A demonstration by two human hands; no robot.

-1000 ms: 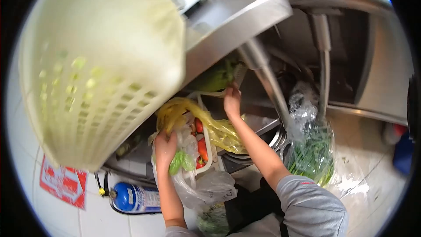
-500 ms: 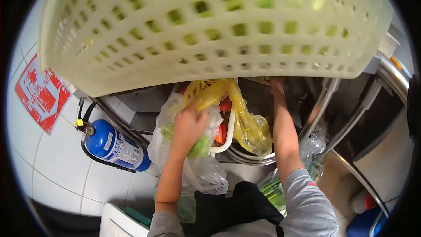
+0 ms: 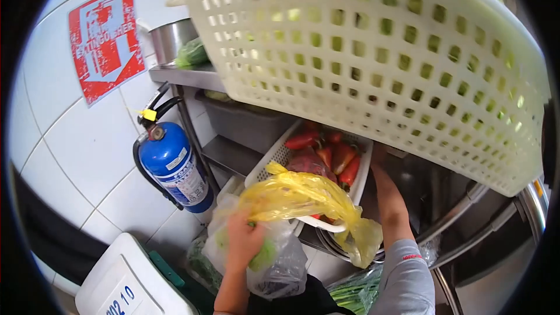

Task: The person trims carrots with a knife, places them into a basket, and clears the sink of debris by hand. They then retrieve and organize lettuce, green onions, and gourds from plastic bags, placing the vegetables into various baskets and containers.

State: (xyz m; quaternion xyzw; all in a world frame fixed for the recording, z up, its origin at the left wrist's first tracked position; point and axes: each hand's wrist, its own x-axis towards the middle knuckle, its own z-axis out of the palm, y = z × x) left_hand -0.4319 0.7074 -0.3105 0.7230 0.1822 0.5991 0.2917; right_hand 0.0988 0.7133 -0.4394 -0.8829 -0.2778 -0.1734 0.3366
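My left hand is closed on the top of a clear plastic bag with pale green vegetables inside. A small green tip pokes out by its fingers. A crumpled yellow plastic bag touches this hand and drapes over the front of a white basket. Red peppers and a dark red bagged bundle lie in that basket. My right hand reaches in on the basket's right side, under the big cream basket; its fingers are hidden.
The big perforated basket, full of greens, overhangs the shelf. At left a blue fire extinguisher stands by the tiled wall, near a white lidded bin. A grey tub sits behind. Bagged long greens lie below; metal legs stand at right.
The view has swung left and tilted up, showing more of the red peppers. My left hand has drawn the clear bag away from the white basket, toward me. My right arm still reaches under the big basket.
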